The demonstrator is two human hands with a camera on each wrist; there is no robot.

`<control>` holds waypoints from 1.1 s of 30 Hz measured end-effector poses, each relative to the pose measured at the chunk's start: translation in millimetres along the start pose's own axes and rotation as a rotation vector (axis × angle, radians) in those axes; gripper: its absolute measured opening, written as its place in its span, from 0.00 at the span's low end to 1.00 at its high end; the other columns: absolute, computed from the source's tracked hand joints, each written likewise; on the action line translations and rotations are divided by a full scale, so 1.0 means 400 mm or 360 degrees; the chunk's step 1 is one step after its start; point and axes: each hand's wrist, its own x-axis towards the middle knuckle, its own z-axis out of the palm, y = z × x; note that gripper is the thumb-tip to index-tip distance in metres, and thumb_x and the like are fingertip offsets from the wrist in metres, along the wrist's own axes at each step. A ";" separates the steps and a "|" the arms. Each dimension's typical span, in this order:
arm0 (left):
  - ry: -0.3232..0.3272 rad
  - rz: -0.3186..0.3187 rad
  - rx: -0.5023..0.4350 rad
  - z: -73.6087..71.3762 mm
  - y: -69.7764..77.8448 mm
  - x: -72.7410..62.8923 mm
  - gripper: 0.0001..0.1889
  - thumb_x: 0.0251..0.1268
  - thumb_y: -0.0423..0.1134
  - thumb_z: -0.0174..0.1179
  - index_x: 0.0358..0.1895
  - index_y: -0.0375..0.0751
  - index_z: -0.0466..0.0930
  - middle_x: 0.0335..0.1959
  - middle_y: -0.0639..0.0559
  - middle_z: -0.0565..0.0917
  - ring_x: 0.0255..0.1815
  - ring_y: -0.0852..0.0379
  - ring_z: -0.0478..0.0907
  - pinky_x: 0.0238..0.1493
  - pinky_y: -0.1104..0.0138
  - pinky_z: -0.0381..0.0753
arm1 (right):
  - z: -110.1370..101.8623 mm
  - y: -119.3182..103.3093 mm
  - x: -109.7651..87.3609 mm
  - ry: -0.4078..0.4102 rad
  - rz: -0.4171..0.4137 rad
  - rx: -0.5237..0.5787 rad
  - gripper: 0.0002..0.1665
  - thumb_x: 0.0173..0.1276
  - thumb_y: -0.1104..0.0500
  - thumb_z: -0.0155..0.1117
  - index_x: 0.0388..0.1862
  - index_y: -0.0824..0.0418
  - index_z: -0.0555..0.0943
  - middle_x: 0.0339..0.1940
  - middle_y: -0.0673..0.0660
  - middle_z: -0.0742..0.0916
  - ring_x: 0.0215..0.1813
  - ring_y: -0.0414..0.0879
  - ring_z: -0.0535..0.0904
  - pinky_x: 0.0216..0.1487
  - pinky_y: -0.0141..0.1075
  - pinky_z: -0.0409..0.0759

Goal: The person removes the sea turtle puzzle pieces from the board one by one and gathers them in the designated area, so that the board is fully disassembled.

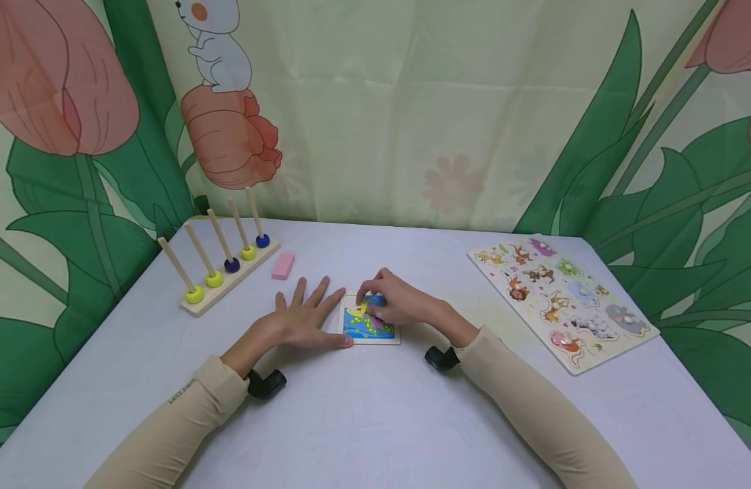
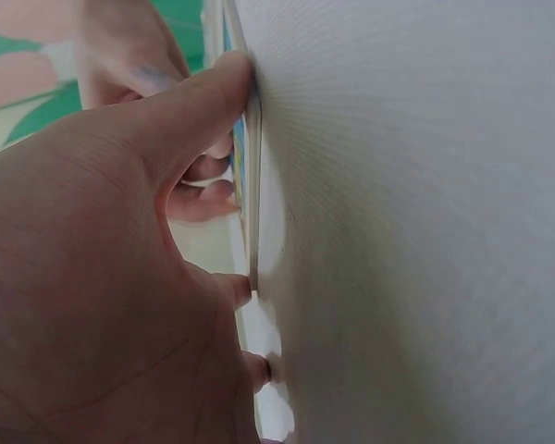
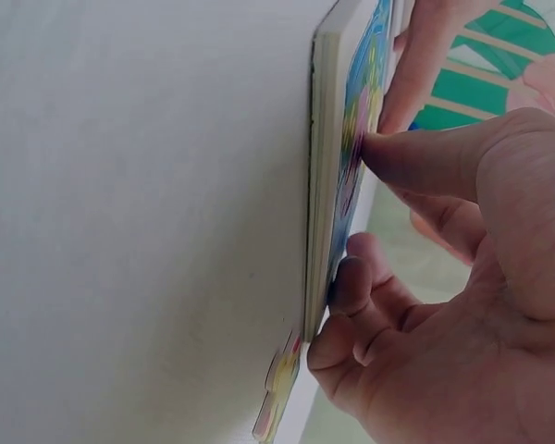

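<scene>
1. Beige sleeves cover both forearms, which reach from the near edge onto the white table (image 1: 363,421); a small black camera sits under each wrist.
2. Left hand (image 1: 305,319) lies flat on the table with straight, spread fingers, and it holds nothing. In the left wrist view its thumb (image 2: 199,102) touches the left edge of the small puzzle board (image 2: 252,185).
3. Small puzzle board (image 1: 371,321) lies flat at the middle of the table, between the two hands, with a blue, yellow and green picture on it.
4. Right hand (image 1: 394,301) rests on the board with curled fingers. In the right wrist view its thumb (image 3: 416,157) presses on the picture side, and the curled fingers (image 3: 351,287) touch the board's edge.
5. Pink block (image 1: 283,265) lies farther back on the left, near a wooden peg stand (image 1: 229,268) with five upright rods and yellow and blue rings.
6. Animal puzzle board (image 1: 561,302) lies flat on the right side, well apart from the hands.
7. Behind the table hangs a curtain (image 1: 412,109) with tulips and green leaves.
</scene>
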 end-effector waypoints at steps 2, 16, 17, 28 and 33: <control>0.0000 -0.0003 -0.0008 0.004 -0.003 0.006 0.58 0.60 0.81 0.56 0.88 0.64 0.41 0.91 0.49 0.29 0.88 0.27 0.21 0.76 0.19 0.30 | -0.001 0.000 0.000 0.0003 -0.0020 -0.0016 0.14 0.77 0.59 0.66 0.58 0.49 0.86 0.58 0.61 0.79 0.55 0.50 0.75 0.61 0.46 0.80; 0.0010 0.0004 -0.0025 0.000 -0.001 -0.001 0.58 0.60 0.81 0.56 0.88 0.63 0.41 0.91 0.48 0.30 0.88 0.26 0.22 0.75 0.19 0.31 | -0.007 -0.003 -0.003 -0.0018 -0.0035 -0.0027 0.19 0.78 0.57 0.65 0.65 0.51 0.84 0.56 0.61 0.78 0.52 0.49 0.74 0.57 0.42 0.77; 0.0010 0.0004 -0.0025 0.000 -0.001 0.000 0.58 0.60 0.81 0.56 0.88 0.63 0.42 0.91 0.48 0.30 0.88 0.26 0.22 0.75 0.19 0.31 | -0.007 -0.003 -0.003 -0.0022 -0.0032 -0.0024 0.19 0.78 0.57 0.65 0.65 0.51 0.84 0.56 0.61 0.78 0.52 0.49 0.74 0.57 0.42 0.77; 0.0009 -0.0003 -0.0006 -0.001 -0.004 0.003 0.58 0.60 0.81 0.56 0.88 0.63 0.41 0.91 0.48 0.30 0.88 0.26 0.22 0.75 0.19 0.32 | -0.011 -0.006 0.007 -0.0042 0.0008 -0.0036 0.17 0.77 0.59 0.66 0.62 0.50 0.84 0.60 0.63 0.77 0.59 0.52 0.75 0.64 0.47 0.81; 0.0005 -0.0002 -0.0009 0.003 -0.004 0.004 0.58 0.60 0.81 0.56 0.88 0.63 0.41 0.91 0.48 0.30 0.88 0.25 0.22 0.75 0.19 0.32 | -0.005 -0.003 0.004 -0.0036 0.0014 -0.0006 0.17 0.77 0.59 0.65 0.62 0.49 0.83 0.60 0.63 0.77 0.59 0.53 0.75 0.63 0.48 0.80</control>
